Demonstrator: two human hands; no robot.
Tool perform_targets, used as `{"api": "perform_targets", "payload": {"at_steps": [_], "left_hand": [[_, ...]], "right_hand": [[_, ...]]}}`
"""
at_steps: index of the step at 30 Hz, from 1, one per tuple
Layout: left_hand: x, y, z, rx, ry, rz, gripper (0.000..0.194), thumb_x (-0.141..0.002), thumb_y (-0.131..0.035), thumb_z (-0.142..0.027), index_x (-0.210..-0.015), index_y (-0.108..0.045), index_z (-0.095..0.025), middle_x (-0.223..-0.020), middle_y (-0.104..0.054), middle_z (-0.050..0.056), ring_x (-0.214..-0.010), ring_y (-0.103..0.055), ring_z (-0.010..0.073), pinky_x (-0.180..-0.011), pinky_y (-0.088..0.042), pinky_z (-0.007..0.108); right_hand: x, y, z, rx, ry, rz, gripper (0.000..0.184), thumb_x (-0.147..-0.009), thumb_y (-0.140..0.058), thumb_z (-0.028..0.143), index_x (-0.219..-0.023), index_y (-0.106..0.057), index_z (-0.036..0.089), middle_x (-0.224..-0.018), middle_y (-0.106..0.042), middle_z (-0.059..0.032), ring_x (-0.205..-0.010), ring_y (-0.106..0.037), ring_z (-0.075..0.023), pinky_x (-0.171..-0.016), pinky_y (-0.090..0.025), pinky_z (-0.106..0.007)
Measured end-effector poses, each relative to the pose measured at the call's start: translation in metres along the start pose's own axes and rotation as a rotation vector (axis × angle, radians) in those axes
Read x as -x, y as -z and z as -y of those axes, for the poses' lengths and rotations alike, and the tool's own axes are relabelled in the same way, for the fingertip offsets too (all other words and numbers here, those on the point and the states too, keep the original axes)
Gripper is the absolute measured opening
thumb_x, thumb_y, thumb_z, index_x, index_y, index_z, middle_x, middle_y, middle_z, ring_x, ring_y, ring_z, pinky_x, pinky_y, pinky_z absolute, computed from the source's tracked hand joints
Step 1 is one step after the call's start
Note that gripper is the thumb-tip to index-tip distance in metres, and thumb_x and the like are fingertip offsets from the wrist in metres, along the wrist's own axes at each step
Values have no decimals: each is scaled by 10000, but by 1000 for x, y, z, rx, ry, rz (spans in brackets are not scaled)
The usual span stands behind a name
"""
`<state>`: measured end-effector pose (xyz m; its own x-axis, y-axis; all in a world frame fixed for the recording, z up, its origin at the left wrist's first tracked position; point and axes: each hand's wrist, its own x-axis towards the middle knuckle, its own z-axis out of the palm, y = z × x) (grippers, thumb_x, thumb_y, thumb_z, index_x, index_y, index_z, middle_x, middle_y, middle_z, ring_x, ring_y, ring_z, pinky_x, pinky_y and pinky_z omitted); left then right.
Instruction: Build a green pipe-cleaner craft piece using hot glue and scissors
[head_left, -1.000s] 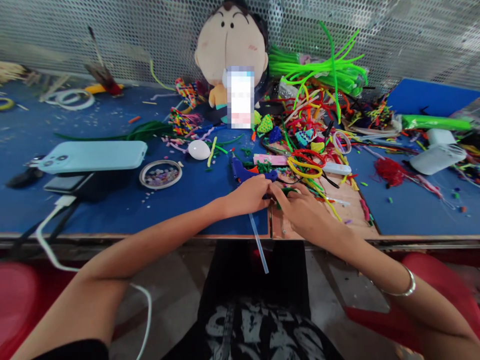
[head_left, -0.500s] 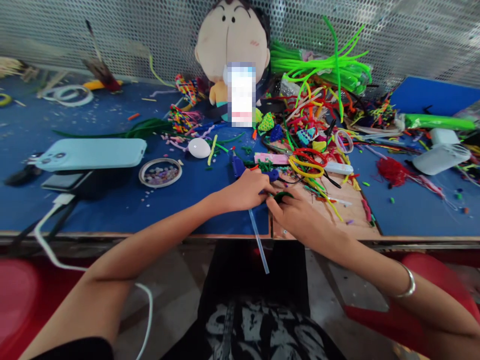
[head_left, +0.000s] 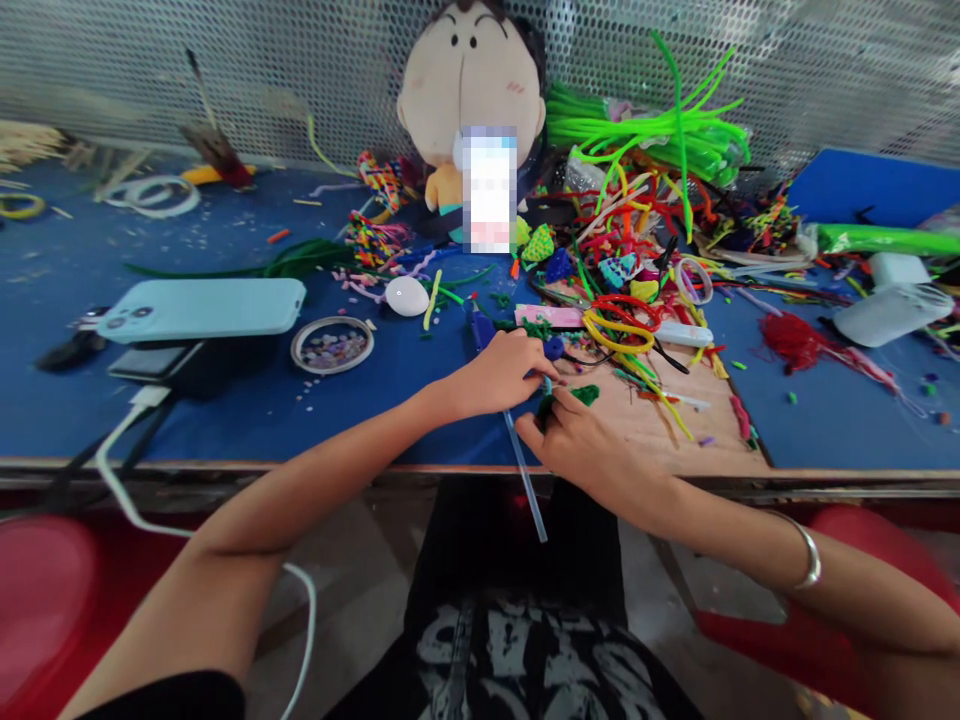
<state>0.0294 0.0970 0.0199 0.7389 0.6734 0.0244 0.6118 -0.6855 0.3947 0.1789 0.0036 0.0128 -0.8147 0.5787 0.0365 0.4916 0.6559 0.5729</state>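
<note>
My left hand (head_left: 501, 376) is closed on the blue glue gun (head_left: 480, 330), whose clear glue stick (head_left: 525, 480) juts back over the table edge. Close beside it, my right hand (head_left: 574, 440) is closed on a small dark green pipe-cleaner piece (head_left: 581, 396) over a wooden board (head_left: 660, 430). The two hands almost touch at the gun's nozzle end.
A heap of coloured pipe cleaners (head_left: 637, 240) fills the table behind the hands, with a plush doll (head_left: 469, 95) at the back. At the left lie a light blue phone (head_left: 202, 308) on a power bank, a white cable (head_left: 127, 440) and a round tin of beads (head_left: 331, 345).
My right hand has drawn back towards the table edge with the green piece. My left hand has stayed on the glue gun. The view has shifted slightly.
</note>
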Motion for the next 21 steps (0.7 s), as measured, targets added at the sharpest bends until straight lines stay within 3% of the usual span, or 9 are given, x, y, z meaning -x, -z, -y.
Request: {"api": "perform_targets", "payload": {"at_steps": [3, 5, 7, 9, 11, 14, 18, 21], "left_hand": [[-1, -2, 3, 50, 2, -62, 341, -844, -476, -98, -1036, -745, -184, -1006, -711, 100, -985, -610, 230, -926, -447, 420], [-2, -2, 5, 148, 9, -159, 315, -850, -493, -117, -1049, -731, -174, -1036, -725, 88, -994, -632, 212, -935, -464, 394], [-2, -1, 5, 321, 7, -268, 295, -866, -507, -159, -1084, -706, -168, -1082, -728, 74, -1005, -647, 181, -931, -484, 344], [-3, -1, 4, 556, -7, -330, 297, -883, -516, -217, -1121, -680, -149, -1135, -715, 81, -1016, -657, 160, -901, -507, 296], [-2, -1, 2, 826, -20, -321, 329, -878, -544, -272, -1150, -658, -127, -1178, -693, 105, -1009, -666, 159, -843, -532, 268], [-2, -2, 1, 1186, -15, -249, 431, -827, -632, -332, -1213, -616, -143, -1195, -676, 107, -947, -682, 151, -763, -556, 248], [-5, -3, 7, 1394, 58, -255, 448, -751, -727, -343, -1157, -626, -183, -1074, -694, 61, -861, -670, 112, -710, -549, 212], [-8, -1, 13, 1447, 134, -318, 353, -762, -710, -322, -1076, -628, -184, -963, -678, 27, -810, -641, 92, -699, -550, 214]], "right_hand": [[0, -8, -11, -125, -12, 0, 267, -807, -406, -8, -1010, -521, 124, -686, -630, -36, -691, -616, -196, -981, -405, -364], [3, -11, -30, -350, -23, -6, 319, -777, -426, 2, -1068, -484, 118, -738, -625, -39, -776, -624, -200, -1003, -399, -390], [7, -10, -53, -566, -249, -96, 351, -729, -448, 11, -1050, -432, 150, -853, -612, -62, -834, -619, -207, -881, -465, -377], [9, -8, -73, -850, -460, -190, 312, -746, -514, 98, -1003, -373, 206, -853, -557, -22, -767, -602, -185, -684, -481, -311], [8, -8, -87, -1168, -484, -239, 324, -776, -540, 174, -991, -307, 241, -768, -482, 40, -673, -567, -146, -602, -461, -269], [1, -13, -94, -1478, -528, -333, 352, -786, -542, 212, -978, -252, 261, -760, -448, 60, -646, -552, -124, -570, -459, -248], [-14, -23, -92, -1672, -603, -377, 363, -786, -540, 224, -1018, -262, 252, -799, -476, 47, -614, -522, -107, -549, -458, -240], [-23, -26, -93, -1608, -572, -364, 324, -823, -483, 237, -1068, -271, 240, -858, -506, 15, -660, -546, -118, -558, -463, -240]]}}
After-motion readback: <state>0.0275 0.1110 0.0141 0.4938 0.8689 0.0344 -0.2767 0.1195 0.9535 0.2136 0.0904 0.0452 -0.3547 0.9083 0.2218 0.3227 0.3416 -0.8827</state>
